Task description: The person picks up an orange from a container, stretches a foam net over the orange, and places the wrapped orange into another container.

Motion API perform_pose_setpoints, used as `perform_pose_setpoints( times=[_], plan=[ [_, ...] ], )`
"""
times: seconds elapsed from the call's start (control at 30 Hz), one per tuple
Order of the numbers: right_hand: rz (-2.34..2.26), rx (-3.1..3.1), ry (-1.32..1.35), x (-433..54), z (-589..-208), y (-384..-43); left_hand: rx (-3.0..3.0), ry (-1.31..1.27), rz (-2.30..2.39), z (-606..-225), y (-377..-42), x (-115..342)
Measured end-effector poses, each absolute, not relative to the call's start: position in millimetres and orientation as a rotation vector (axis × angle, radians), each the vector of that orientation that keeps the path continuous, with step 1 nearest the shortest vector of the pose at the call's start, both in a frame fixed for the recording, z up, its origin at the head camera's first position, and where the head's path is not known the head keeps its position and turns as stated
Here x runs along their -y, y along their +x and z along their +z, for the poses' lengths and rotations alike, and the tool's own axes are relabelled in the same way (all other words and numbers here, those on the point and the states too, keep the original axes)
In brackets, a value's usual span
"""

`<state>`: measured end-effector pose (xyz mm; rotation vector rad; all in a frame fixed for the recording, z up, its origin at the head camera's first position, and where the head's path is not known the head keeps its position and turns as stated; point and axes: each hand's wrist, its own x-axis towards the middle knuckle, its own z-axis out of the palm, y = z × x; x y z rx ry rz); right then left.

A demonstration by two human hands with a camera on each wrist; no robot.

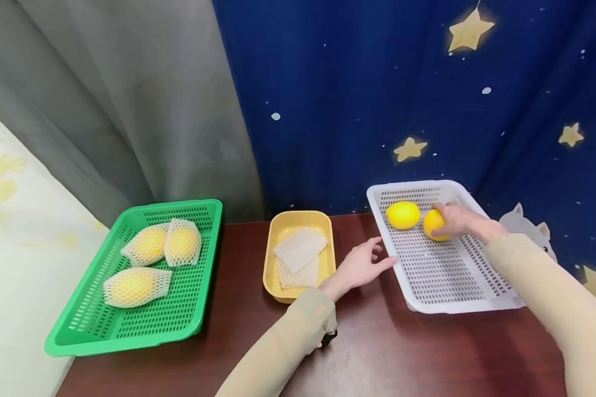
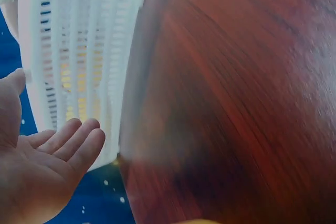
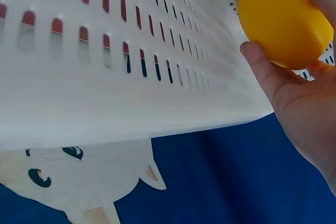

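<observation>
My right hand (image 1: 461,218) reaches into the white slotted basket (image 1: 402,284) and grips a smooth, yellow oval fruit (image 1: 431,224). In the right wrist view, thumb and fingers lie around opposite sides of this fruit (image 3: 283,22). Another yellow fruit (image 1: 403,215) lies just left of it in the basket. My left hand (image 1: 360,267) is beside the basket's left rim, its thumb tip right at the edge. Its fingers are relaxed and hold nothing; the left wrist view shows the palm (image 2: 42,177) beside the basket's slotted wall (image 2: 79,40).
Left of my left hand stands a small yellow tray (image 1: 271,242) with white foam net sleeves (image 1: 300,251) in it. A green basket (image 1: 206,298) at far left holds several yellow fruits in net sleeves (image 1: 136,286). All stand on a dark red wooden table (image 1: 377,353) before a curtain (image 1: 328,110).
</observation>
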<state>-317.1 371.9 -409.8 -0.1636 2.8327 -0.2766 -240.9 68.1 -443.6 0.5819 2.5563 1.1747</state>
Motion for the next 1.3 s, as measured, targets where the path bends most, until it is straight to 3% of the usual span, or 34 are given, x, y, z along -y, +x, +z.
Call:
perform_pose_setpoints(
  times=[0.23,0.63,0.93,1.3],
  plan=[
    [-0.23,-2.849,-0.141,-364,-412,-317,-2.354,0.543,1.4,-442,-238,-70],
    [-0.256,-2.965,-0.285,-348,-394,-302,-2.376,0.579,1.355,-442,-238,-70],
    [-0.499,-3.133,-0.496,-316,-355,-260,-2.394,0.614,1.345,-444,-241,-67],
    [-0.698,-3.216,-0.69,-265,-345,-182,-2.457,0.675,1.279,-446,-246,-61]
  ],
)
